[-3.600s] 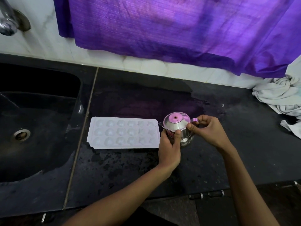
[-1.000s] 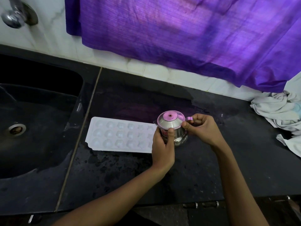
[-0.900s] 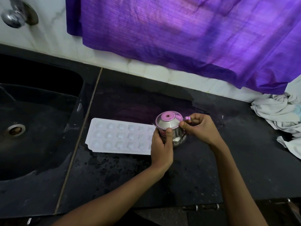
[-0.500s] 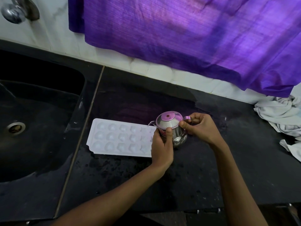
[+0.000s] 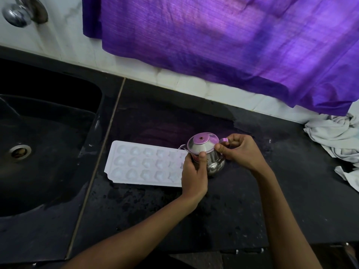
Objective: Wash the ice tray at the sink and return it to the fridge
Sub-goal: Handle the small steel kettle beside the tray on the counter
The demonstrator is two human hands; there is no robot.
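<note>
Left hand (image 5: 194, 172) wrapped around steel pot (image 5: 207, 152), right hand (image 5: 240, 150) pinching its handle.

Ice tray (image 5: 144, 165), white: one, centre of frame; three rows of moulds, about six per row, the right end hidden behind a hand. Steel pot (image 5: 206, 154) with lid: one, just right of centre. Hands: two, left hand (image 5: 194, 174) and right hand (image 5: 240, 152). Sink (image 5: 46, 144), black: one, left side. Tap (image 5: 21, 11): one, upper left. Purple cloth (image 5: 233, 39): one, top. Pale cloth (image 5: 338, 138), crumpled: seemingly one, right edge. Desk (image 5: 291, 191), black: one.
</note>
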